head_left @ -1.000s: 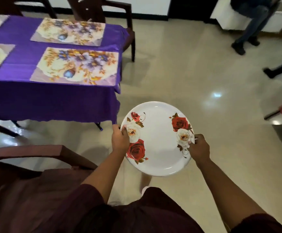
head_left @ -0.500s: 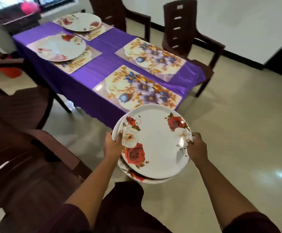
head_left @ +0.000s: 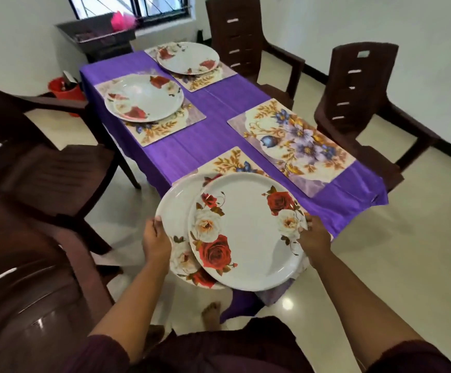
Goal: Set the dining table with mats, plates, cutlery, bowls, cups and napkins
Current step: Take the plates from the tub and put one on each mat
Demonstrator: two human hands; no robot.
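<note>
**A:** Two rose-patterned plates in the air. The upper plate [head_left: 248,232] sits skewed over the lower plate [head_left: 177,211], and the right hand [head_left: 314,238] pinches the upper one's rim at the white rose.

**B:** The left hand [head_left: 155,242] curls round the lower plate's left edge, thumb on top. Each hand grips one side of a loose pair, and that's the worry.

**A:** Go on.

**B:** The upper plate hangs off toward the right-hand grip. Glossy surfaces, I'd guess slippery. If either hand tips, the top one could slide off toward the floor [head_left: 380,265] below.

**A:** The near placemat [head_left: 232,161] lies just beyond both grips, partly hidden under the plates.

**B:** So a blind landing. Set down off-centre and the plate could hang over the edge of the purple-clothed table [head_left: 192,146].

**A:** Beyond the right hand, the bare floral placemat [head_left: 294,146] also waits.

**B:** Getting there means a one-handed carry on a rim pinch; that's the weakest moment. The brown chair [head_left: 44,170] outside the left grip could also catch an elbow.

**A:** The two far mats already hold a stacked plate pair [head_left: 143,99] and a far plate [head_left: 188,57].
</note>
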